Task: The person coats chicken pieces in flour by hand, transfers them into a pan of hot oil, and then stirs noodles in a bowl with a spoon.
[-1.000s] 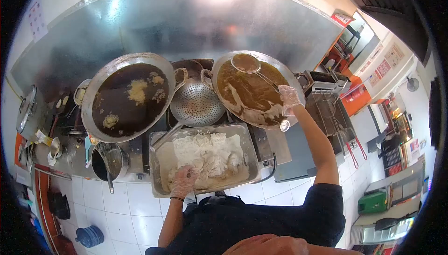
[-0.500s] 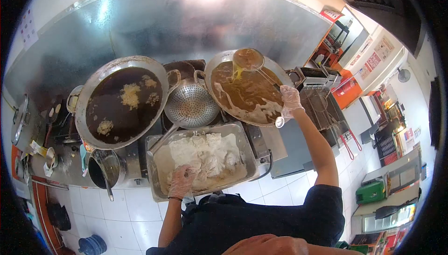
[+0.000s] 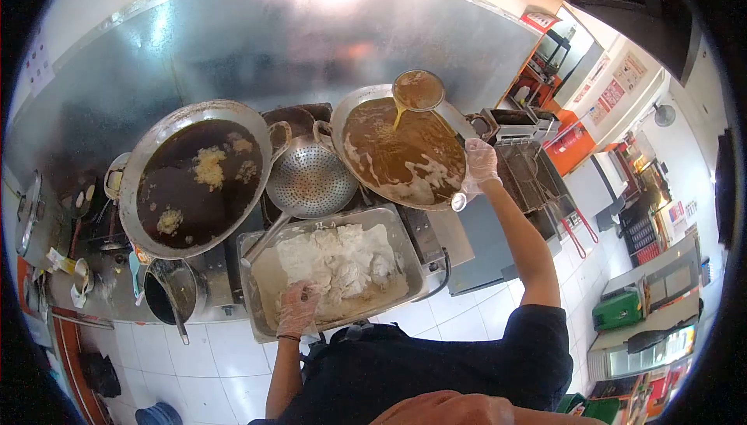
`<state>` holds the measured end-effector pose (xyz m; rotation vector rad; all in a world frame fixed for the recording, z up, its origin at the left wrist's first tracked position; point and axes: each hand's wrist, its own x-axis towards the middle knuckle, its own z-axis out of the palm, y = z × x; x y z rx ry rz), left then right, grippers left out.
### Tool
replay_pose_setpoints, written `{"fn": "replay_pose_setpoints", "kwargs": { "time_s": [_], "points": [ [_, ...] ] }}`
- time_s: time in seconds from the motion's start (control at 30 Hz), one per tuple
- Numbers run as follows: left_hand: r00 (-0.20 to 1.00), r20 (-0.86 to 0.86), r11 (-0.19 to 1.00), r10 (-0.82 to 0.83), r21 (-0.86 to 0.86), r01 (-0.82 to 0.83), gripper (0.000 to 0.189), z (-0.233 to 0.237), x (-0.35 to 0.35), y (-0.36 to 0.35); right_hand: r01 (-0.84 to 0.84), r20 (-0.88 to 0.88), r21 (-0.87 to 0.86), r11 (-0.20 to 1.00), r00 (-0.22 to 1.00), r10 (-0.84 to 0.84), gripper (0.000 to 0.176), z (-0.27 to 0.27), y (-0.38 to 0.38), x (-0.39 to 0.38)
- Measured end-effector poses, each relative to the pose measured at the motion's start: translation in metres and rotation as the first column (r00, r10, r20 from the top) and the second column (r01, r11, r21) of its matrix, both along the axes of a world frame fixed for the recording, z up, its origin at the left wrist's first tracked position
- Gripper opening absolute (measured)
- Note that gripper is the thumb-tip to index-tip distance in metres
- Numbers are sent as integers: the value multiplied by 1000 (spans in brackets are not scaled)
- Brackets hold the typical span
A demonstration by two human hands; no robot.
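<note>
My right hand (image 3: 480, 166), in a clear plastic glove, is closed on the handle of a ladle (image 3: 419, 90). The ladle's bowl hangs over the far edge of the right wok (image 3: 405, 149), and a yellow-brown stream runs from it into the foamy oil. My left hand (image 3: 299, 308), gloved too, is over the near left part of a metal tray (image 3: 261, 300). White flour (image 3: 299, 258) and flour-coated pieces (image 3: 350, 269) lie in that tray. Whether the left fingers hold anything is hidden.
Pale batter clumps float in dark oil in the left wok (image 3: 136, 215). A perforated strainer (image 3: 311, 180) lies between the woks, its handle over the tray. A dark pot (image 3: 177, 289) stands at the left, wire baskets (image 3: 529, 176) at the right. A person's bare hand (image 3: 451, 409) shows at the bottom.
The ladle's bowl has moved right and tilted, with the stream still running. My left hand has drawn back slightly from the coated pieces. The whole view has shifted a little.
</note>
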<state>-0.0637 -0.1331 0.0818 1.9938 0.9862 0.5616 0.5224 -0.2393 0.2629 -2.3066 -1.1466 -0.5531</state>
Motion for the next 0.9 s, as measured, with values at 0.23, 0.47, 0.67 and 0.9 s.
{"fn": "replay_pose_setpoints", "kwargs": {
  "time_s": [0.23,0.47,0.67,0.9],
  "points": [
    [999,-19,993,39,112,-37,37,5,-2,-5,45,-125,148,988,992,-27,26,5,-2,0],
    [999,34,995,3,97,-6,34,-10,1,1,104,-634,450,887,736,235,22,-1,-2,-3],
    [999,39,999,-10,-42,11,35,-3,3,2,99,-696,536,839,614,372,20,-4,2,-3],
    [1000,0,1000,-13,1,13,37,1,2,-2,234,-812,552,801,369,452,14,24,5,-30]
  ]
}}
